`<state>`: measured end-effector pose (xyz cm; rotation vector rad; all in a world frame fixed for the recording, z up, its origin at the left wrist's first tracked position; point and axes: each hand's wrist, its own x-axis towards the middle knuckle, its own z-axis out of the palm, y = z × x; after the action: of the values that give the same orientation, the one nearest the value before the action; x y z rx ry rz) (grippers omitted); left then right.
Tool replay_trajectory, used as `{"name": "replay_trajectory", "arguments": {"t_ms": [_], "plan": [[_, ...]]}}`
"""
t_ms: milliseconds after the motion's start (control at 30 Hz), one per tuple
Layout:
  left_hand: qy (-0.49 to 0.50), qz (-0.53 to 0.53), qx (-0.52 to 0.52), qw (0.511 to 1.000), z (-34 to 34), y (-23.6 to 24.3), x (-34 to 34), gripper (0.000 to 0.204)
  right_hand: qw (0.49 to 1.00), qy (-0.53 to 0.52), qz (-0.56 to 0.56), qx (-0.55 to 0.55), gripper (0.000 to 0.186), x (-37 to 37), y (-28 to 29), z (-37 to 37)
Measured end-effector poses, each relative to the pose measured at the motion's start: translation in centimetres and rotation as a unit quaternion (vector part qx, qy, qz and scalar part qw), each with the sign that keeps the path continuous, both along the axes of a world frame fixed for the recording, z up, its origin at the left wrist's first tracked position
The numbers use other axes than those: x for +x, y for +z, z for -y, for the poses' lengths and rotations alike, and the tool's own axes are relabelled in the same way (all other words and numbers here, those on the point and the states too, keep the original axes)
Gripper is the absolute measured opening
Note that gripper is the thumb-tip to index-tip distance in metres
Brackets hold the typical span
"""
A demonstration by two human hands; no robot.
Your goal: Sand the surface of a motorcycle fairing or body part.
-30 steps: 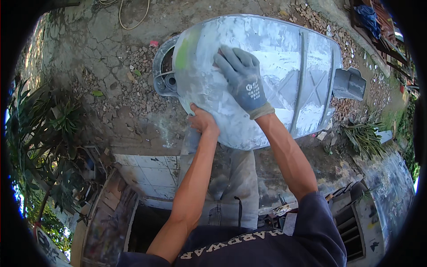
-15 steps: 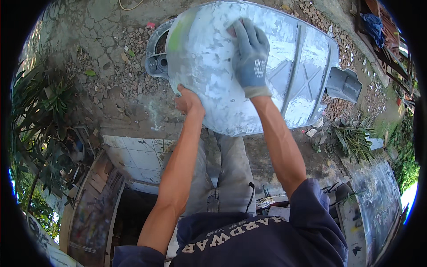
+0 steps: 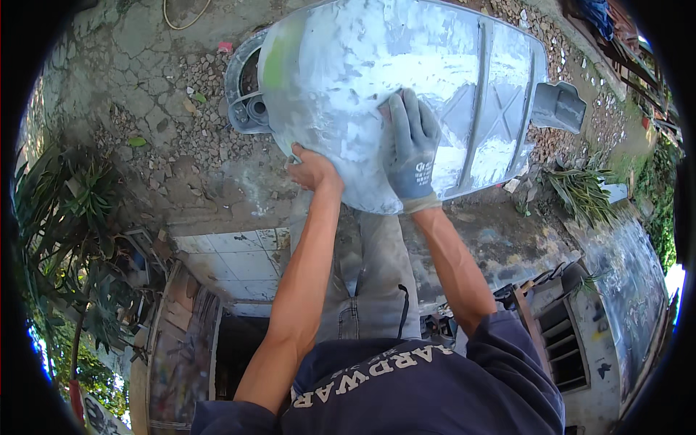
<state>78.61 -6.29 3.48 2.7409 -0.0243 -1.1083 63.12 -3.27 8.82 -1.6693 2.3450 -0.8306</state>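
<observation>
A large curved panel (image 3: 341, 72), mottled pale grey and white with a green patch and raised ribs, is held over my legs. At its left is an attached piece with openings (image 3: 239, 80); a grey part (image 3: 558, 105) projects at its right. My left hand (image 3: 312, 168), bare, has its fingers wrapped round the panel's lower left edge. My right hand (image 3: 412, 145), in a grey coated glove, presses a small reddish-brown pad (image 3: 386, 109) on the middle of the panel. The pad is mostly hidden by the fingers.
Cracked concrete with gravel (image 3: 145, 87) surrounds the panel, with a thin hose (image 3: 181, 22) at the top. Plants (image 3: 83, 188) stand at left, more (image 3: 580, 188) at right. A white tiled ledge (image 3: 225, 261) and a slatted opening (image 3: 558, 348) lie below. A blue cloth (image 3: 596, 18) is at upper right.
My right hand moved up and rightward, then came back down the panel with the pad. The panel and my left hand shifted up and to the left in the picture.
</observation>
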Motion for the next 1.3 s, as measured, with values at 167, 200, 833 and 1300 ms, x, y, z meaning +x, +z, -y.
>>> {"name": "replay_trajectory", "arguments": {"t_ms": [167,200,833,1300], "plan": [[0.011,-0.003,0.011,1.0,0.8,0.9,-1.3,0.087,0.999,-0.028,-0.016,-0.016,0.059,-5.2,-1.2,7.3],[0.003,-0.004,0.009,1.0,1.1,0.9,-1.0,0.087,0.999,-0.044,-0.008,-0.02,0.056,-3.8,-1.0,6.4],[-0.592,0.004,-0.534,0.603,17.4,5.3,-9.3,0.067,0.984,-0.175,-0.03,-0.003,0.034,-9.8,-2.1,3.3],[-0.759,0.022,-0.351,0.548,22.9,3.8,-16.0,0.064,0.967,-0.247,-0.052,-0.026,0.029,-3.3,-1.8,3.4]]}}
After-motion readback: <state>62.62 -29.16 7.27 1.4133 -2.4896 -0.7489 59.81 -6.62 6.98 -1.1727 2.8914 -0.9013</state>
